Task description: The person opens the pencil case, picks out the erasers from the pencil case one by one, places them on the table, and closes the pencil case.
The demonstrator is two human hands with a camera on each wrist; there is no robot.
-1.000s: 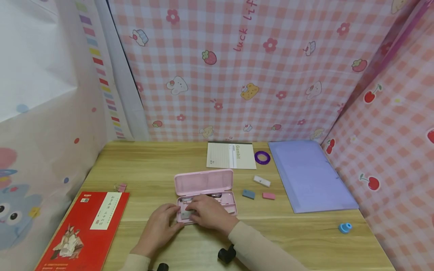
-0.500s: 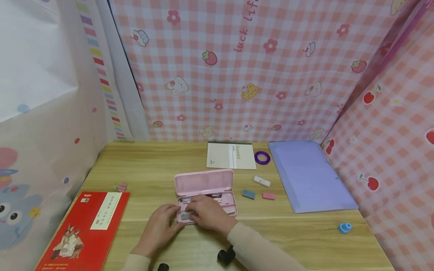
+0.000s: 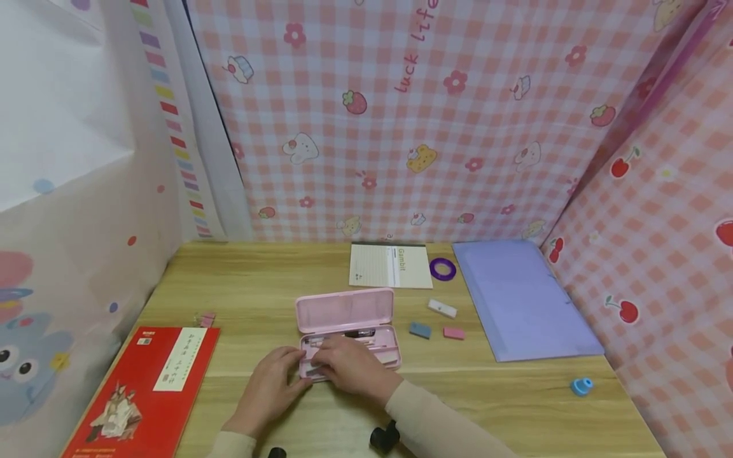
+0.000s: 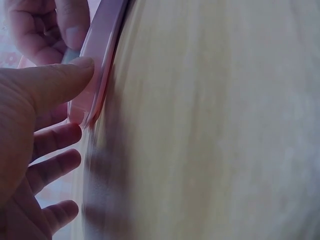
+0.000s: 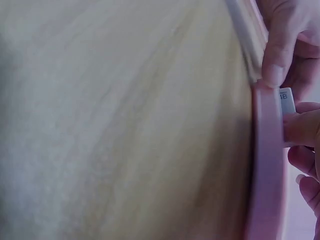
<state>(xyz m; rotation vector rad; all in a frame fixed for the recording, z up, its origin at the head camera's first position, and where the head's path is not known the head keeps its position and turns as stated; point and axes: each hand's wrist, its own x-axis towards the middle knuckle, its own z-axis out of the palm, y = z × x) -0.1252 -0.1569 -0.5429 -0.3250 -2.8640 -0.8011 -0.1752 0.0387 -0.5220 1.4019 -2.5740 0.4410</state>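
Observation:
The pink pencil case (image 3: pixel 345 310) lies on the table with its lid raised at the back. At its left front corner, my left hand (image 3: pixel 270 387) pinches the case, thumb on the front wall and index finger at the end. My right hand (image 3: pixel 354 370) reaches into the front compartment. In the right wrist view its thumb and fingers pinch a pale eraser (image 5: pixel 287 102) marked 4B, just inside the front wall. Behind those fingers a black pen (image 3: pixel 362 333) and other slim writing tools lie in the rear compartment, partly covered by the hand.
Right of the case lie a blue-grey eraser (image 3: pixel 420 330), a pink eraser (image 3: pixel 454 333) and a white eraser (image 3: pixel 443 308). Farther back are a notebook (image 3: pixel 378 266), purple tape (image 3: pixel 443 270) and a lilac folder (image 3: pixel 523 305). A red book (image 3: pixel 137 394) lies left, a blue stopper-like piece (image 3: pixel 581 386) right.
The right hand's fingers have shifted slightly inside the case, and less of the eraser's face shows beside them. My left hand stays at the corner. The head view has tipped slightly upward.

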